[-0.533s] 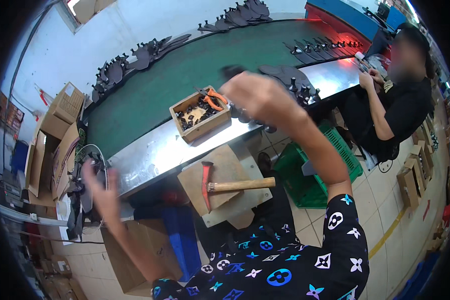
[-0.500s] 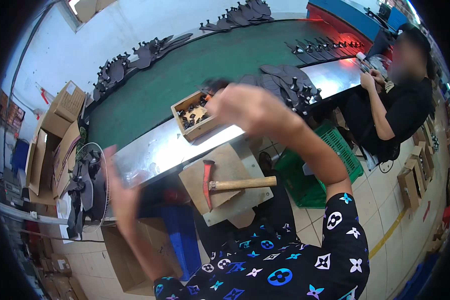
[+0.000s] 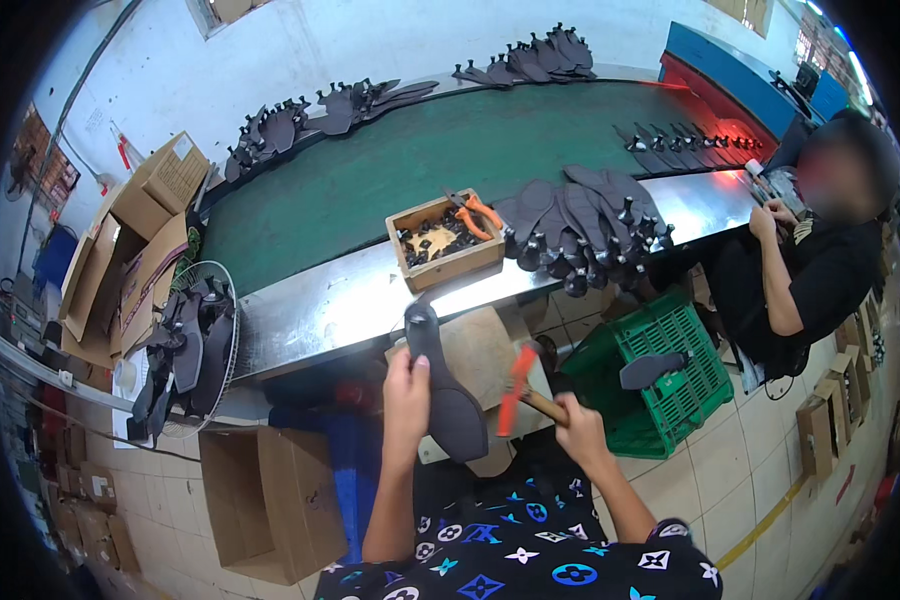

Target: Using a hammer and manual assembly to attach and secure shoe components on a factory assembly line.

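Note:
My left hand (image 3: 407,385) is closed around the edge of a dark grey shoe sole (image 3: 455,415), its narrow heel end pointing up and away from me. In my right hand (image 3: 580,430) is the wooden handle of a hammer (image 3: 518,388); its red head is raised beside the sole, apart from it. Under both lies a light board (image 3: 475,345) on a work stand, partly hidden by the sole. Beyond them, a wooden box (image 3: 455,268) holds small black parts, with orange-handled pliers (image 3: 478,215) resting at its far right side.
Heeled soles (image 3: 580,225) are piled right of the box, and more line the green belt (image 3: 370,190). A round wire basket (image 3: 232,340) of soles stands left. On the floor are a green crate (image 3: 670,400) and a cardboard box (image 3: 270,500). A co-worker (image 3: 820,230) sits at right.
My right hand has left the wooden box and picked up the hammer from the board. My left hand has come from beside the wire basket to the board, now holding a sole.

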Demonstrator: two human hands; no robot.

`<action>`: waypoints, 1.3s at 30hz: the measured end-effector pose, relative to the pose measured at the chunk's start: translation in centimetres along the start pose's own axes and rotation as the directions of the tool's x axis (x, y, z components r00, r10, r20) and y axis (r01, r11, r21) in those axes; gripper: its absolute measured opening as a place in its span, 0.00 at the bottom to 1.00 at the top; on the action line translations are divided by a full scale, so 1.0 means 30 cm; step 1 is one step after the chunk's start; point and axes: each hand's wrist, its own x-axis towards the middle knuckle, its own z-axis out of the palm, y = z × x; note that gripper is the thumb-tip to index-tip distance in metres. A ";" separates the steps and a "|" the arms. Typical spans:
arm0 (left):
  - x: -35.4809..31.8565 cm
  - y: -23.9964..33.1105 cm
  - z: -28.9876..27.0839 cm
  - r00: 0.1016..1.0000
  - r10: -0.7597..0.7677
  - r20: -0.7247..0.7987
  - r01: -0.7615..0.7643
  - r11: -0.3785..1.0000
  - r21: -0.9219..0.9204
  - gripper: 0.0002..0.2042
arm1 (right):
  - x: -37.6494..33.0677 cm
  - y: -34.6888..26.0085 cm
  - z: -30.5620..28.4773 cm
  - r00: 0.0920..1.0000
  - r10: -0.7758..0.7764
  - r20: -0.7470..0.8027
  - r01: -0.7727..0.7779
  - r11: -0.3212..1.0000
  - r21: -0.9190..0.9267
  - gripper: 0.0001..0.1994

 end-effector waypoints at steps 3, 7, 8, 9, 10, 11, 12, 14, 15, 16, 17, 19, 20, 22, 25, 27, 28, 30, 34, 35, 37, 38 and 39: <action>0.035 0.009 0.052 0.991 0.122 -0.048 -0.076 0.835 0.544 0.21 | -0.146 0.075 -0.052 0.976 0.217 0.018 -0.218 0.968 0.124 0.05; 0.371 0.036 0.058 0.908 0.419 -0.021 -0.333 0.749 0.573 0.14 | -0.221 0.021 -0.105 0.925 0.378 -0.033 -0.352 0.888 0.297 0.08; 0.492 0.034 0.078 0.827 0.558 -0.071 -0.422 0.699 0.577 0.09 | -0.223 -0.027 -0.098 0.901 0.427 -0.075 -0.350 0.818 0.457 0.09; 0.602 0.040 0.079 0.830 0.556 -0.035 -0.408 0.650 0.641 0.09 | -0.203 -0.033 -0.075 0.906 0.418 -0.066 -0.343 0.817 0.464 0.09; 0.689 0.031 0.082 0.811 0.586 0.000 -0.390 0.540 0.745 0.09 | -0.183 -0.026 -0.040 0.902 0.413 -0.126 -0.307 0.818 0.485 0.08; 0.768 0.020 0.100 0.845 0.530 0.066 -0.388 0.525 0.758 0.07 | -0.157 -0.010 -0.025 0.892 0.412 -0.189 -0.274 0.823 0.498 0.08; 0.826 0.012 0.111 0.873 0.472 0.126 -0.385 0.506 0.772 0.07 | -0.132 -0.005 -0.036 0.931 0.304 -0.203 -0.189 0.875 0.445 0.07; 0.904 -0.027 0.125 0.906 0.368 0.209 -0.367 0.437 0.821 0.07 | -0.076 -0.027 -0.078 0.953 0.254 -0.164 -0.167 0.894 0.417 0.08; 0.925 -0.050 0.130 0.923 0.249 0.294 -0.371 0.364 0.854 0.08 | -0.048 -0.057 -0.101 0.967 0.221 -0.130 -0.156 0.909 0.386 0.08; 0.923 -0.068 0.139 0.933 0.268 0.242 -0.342 0.443 0.829 0.08 | 0.002 -0.108 -0.122 0.966 0.132 -0.221 -0.006 0.870 0.492 0.08; 0.904 -0.052 0.145 0.928 0.276 0.251 -0.354 0.434 0.829 0.08 | 0.044 -0.135 -0.140 0.963 0.140 -0.232 -0.006 0.868 0.497 0.08; 0.823 -0.003 0.134 0.779 0.549 0.303 -0.602 0.520 0.607 0.08 | 0.116 -0.179 -0.177 0.965 0.254 0.072 -0.197 0.514 0.835 0.09; 0.779 0.009 0.120 0.596 0.724 0.348 -0.753 0.352 0.556 0.04 | 0.165 -0.205 -0.206 0.971 0.224 0.088 -0.201 0.553 0.809 0.08; 0.591 0.158 0.100 0.434 0.822 0.369 -0.848 0.235 0.475 0.06 | 0.273 -0.241 -0.248 0.992 0.127 -0.024 -0.063 0.639 0.767 0.09; 0.340 0.286 0.009 0.117 0.911 0.394 -0.909 -0.062 0.412 0.15 | 0.397 -0.352 -0.314 0.997 0.016 -0.080 0.050 0.654 0.755 0.10; 0.211 0.342 -0.052 -0.003 0.905 0.424 -0.859 -0.220 0.462 0.16 | 0.439 -0.453 -0.377 0.990 0.040 0.134 -0.133 0.567 0.813 0.12; 0.181 0.359 -0.069 -0.060 0.910 0.410 -0.846 -0.264 0.463 0.15 | 0.452 -0.471 -0.375 0.986 0.029 0.164 -0.152 0.564 0.812 0.14; 0.147 0.346 -0.093 -0.067 0.914 0.399 -0.845 -0.265 0.465 0.14 | 0.452 -0.498 -0.358 0.980 -0.060 0.192 -0.125 0.568 0.814 0.13; 0.107 0.235 -0.096 0.066 0.965 0.255 -0.892 -0.057 0.448 0.15 | 0.425 -0.515 -0.268 0.989 -0.133 0.070 0.007 0.503 0.864 0.10; 0.103 0.193 -0.081 0.182 0.970 0.158 -0.906 0.103 0.412 0.15 | 0.425 -0.517 -0.252 0.988 -0.139 0.071 0.010 0.508 0.861 0.10; 0.107 0.088 -0.003 0.312 0.950 -0.023 -0.893 0.302 0.334 0.15 | 0.423 -0.515 -0.220 0.983 -0.003 0.182 -0.142 0.615 0.776 0.12; 0.115 0.072 0.021 0.560 0.813 -0.161 -0.753 0.580 0.312 0.16 | 0.437 -0.505 -0.200 0.983 -0.009 0.185 -0.140 0.617 0.774 0.12; 0.125 0.048 0.042 0.754 0.594 -0.280 -0.542 0.803 0.247 0.17 | 0.457 -0.487 -0.175 0.984 -0.007 0.179 -0.136 0.622 0.771 0.12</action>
